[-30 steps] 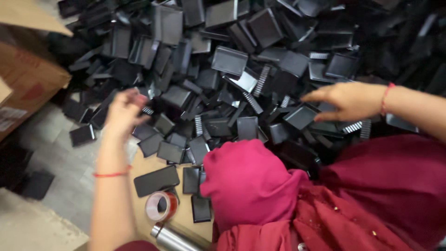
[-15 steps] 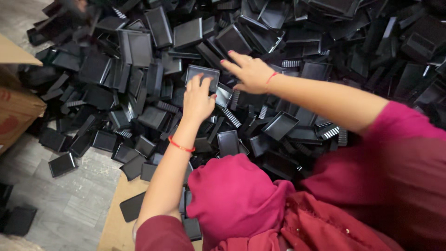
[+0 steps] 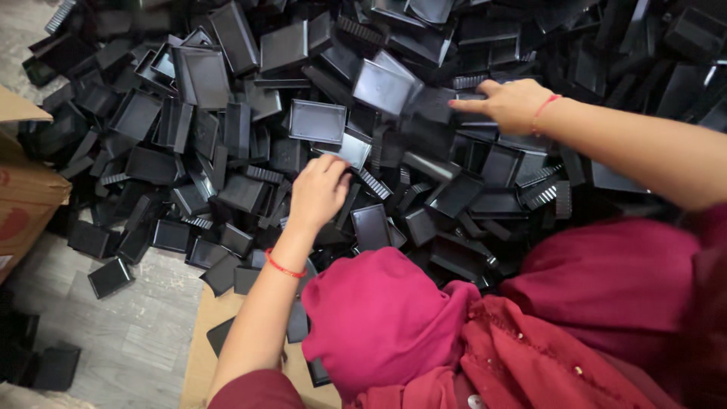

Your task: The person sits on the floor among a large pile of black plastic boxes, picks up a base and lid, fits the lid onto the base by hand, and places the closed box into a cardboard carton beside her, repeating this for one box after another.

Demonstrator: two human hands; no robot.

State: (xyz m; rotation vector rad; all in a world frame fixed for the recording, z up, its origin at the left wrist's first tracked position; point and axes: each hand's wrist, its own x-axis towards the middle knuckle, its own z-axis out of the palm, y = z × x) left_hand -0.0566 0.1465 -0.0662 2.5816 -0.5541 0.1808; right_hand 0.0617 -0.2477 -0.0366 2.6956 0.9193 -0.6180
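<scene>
The black plastic trays (image 3: 318, 121) lie in a big heap on the floor in front of me. My left hand (image 3: 318, 189) curls down on one tray; I cannot tell if it grips. I should pinch one rim only. My right hand (image 3: 511, 102) points flat, fingers apart, holding nothing. Open grey floor (image 3: 129, 341) lies at left, beside the cardboard box (image 3: 26, 197).

A brown cardboard box (image 3: 26, 193) with red print stands at the left edge.

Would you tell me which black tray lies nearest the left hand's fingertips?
The tilted shiny tray just above the left hand, below the flat open tray.
</scene>
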